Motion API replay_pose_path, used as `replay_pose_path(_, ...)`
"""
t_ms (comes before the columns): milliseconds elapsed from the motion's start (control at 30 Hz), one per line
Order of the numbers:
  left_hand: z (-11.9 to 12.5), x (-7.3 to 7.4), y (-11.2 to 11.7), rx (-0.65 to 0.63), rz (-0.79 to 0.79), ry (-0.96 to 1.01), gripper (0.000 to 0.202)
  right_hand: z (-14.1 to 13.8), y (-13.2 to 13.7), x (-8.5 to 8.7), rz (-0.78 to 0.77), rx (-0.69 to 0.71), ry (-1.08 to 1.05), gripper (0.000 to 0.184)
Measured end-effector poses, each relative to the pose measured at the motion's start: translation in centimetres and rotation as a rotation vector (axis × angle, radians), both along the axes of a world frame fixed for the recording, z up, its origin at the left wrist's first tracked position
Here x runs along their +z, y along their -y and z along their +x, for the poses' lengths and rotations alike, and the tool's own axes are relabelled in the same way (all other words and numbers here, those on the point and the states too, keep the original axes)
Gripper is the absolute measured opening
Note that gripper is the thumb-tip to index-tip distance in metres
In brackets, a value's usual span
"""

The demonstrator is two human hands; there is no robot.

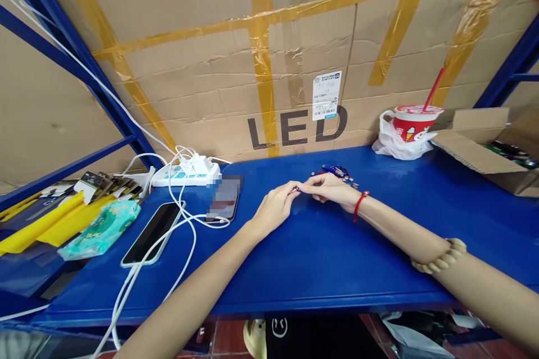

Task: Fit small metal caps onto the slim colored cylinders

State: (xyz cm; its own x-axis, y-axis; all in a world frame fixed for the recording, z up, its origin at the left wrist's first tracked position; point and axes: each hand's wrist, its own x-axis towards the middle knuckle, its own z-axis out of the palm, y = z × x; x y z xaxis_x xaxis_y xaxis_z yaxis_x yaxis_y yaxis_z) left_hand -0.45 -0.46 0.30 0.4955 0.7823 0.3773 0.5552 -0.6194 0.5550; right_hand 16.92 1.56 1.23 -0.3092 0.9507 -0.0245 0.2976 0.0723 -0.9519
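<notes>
Over the middle of the blue shelf, my left hand and my right hand meet at the fingertips. Both are closed in a pinch around something small and dark, mostly hidden by the fingers, so its kind cannot be made out. Just behind my right hand lies a small pile of short cables in blue and red with metal ends, partly covered by that hand. To the left of my left hand, a phone with a lit screen lies flat, a white cable at its lower end.
A second phone, a white power strip with plugs and loose white cables occupy the left. Beyond them are a green tissue pack and yellow packages. A red cup and an open carton stand right. Taped cardboard backs the shelf.
</notes>
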Motion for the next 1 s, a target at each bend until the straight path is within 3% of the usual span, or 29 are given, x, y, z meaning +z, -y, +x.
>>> replay_pose_path(100,0.1,-0.1,-0.1,0.036,-0.004,-0.022,0.028,-0.2,-0.1,-0.2,-0.011,-0.011,-0.007,0.043)
replay_pose_path(267,0.1,-0.2,-0.4,0.09,0.012,-0.055,0.03,0.0,-0.6,-0.2,0.256,-0.052,0.01,0.044)
replay_pose_path(433,-0.2,0.1,-0.2,0.081,-0.009,-0.007,0.031,0.4,-0.6,0.1,0.558,0.009,0.063,0.035)
replay_pose_path(600,-0.4,0.2,0.1,0.066,-0.075,0.011,0.033,0.4,-0.5,0.2,0.631,0.136,0.097,0.031)
replay_pose_path(867,-0.3,0.5,0.8,-0.004,-0.035,0.039,0.03,0.7,0.2,0.9,0.933,0.098,0.233,0.023)
replay_pose_path(1000,-0.6,1.0,1.2,-0.001,0.002,-0.036,0.027,0.7,0.6,1.2,0.983,0.12,0.253,0.021)
